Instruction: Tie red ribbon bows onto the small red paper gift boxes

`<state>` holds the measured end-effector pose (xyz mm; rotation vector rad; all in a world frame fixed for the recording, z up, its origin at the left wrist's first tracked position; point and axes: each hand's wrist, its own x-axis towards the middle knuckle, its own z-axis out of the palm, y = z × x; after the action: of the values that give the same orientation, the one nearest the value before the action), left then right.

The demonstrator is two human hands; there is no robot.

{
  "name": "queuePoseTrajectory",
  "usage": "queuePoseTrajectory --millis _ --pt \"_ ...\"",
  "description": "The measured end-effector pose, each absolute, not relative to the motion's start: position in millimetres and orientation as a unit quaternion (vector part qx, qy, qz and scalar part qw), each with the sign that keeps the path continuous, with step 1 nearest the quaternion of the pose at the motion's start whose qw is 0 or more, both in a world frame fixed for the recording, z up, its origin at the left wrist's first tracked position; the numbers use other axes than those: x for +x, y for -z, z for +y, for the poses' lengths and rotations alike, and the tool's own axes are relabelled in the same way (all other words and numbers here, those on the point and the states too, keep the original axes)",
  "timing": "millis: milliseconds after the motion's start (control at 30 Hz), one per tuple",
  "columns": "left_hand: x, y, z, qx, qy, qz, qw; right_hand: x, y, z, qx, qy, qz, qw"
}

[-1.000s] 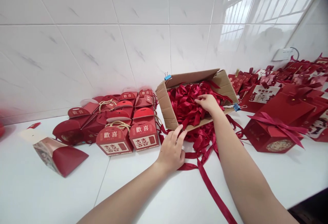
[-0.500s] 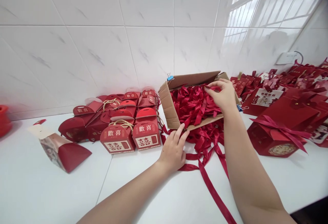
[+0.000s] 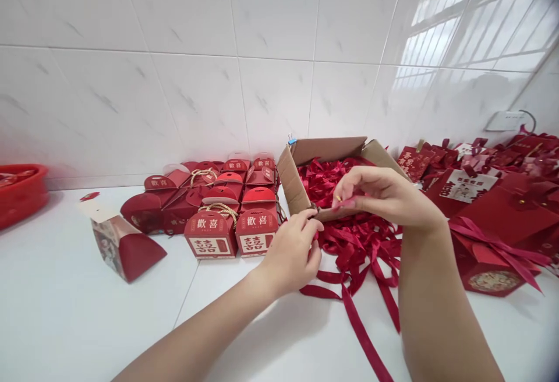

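Note:
A cardboard box (image 3: 293, 181) stands tilted on the white counter, filled with glossy red ribbons (image 3: 321, 173). My left hand (image 3: 292, 251) is curled at its front left corner, fingertips against the edge near a small dark clip; red shows under the fingers. Over the box's front edge, my right hand (image 3: 384, 195) pinches a short piece of red ribbon (image 3: 348, 202), with a tiny gold-coloured bit beside the fingertips. Loose red ribbons (image 3: 356, 242) are heaped in front of the box, and one long strand runs toward me.
Red gift boxes (image 3: 212, 239) with cord handles stand in rows left of the box. A half-folded red box (image 3: 140, 251) and a red basin (image 3: 26, 195) sit farther left. Red gift bags (image 3: 502, 195) and a ribbon-tied box (image 3: 493, 268) crowd the right. A tiled wall (image 3: 196, 102) rises behind.
My right hand has drawn back from inside the box to above its front edge, pinching a bit of ribbon. My left hand stays at the front left corner. The view has shifted slightly.

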<state>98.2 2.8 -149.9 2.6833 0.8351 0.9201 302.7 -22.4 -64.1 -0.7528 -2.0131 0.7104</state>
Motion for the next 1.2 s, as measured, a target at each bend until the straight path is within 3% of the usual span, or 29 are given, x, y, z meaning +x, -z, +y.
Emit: queuePoseTrajectory --millis 100,267,467,800,1200 --pt "79 104 -18 0.873 -0.368 0.280 0.155 294 64 -26 -0.186 -0.335 -0.822 0.421" --pt "51 68 -48 0.859 -0.402 0.228 0.220 278 57 -39 -0.102 -0.280 -0.878 0.374" --pt "42 62 -61 0.873 -0.376 0.192 0.244 260 49 -62 -0.133 -0.192 -0.902 0.362" --pt "34 58 -61 0.845 -0.317 0.260 0.344 241 53 -67 -0.178 -0.118 -0.900 0.381" --pt "36 63 -56 0.789 -0.436 0.299 0.312 229 63 -59 -0.254 -0.005 -0.874 0.414"
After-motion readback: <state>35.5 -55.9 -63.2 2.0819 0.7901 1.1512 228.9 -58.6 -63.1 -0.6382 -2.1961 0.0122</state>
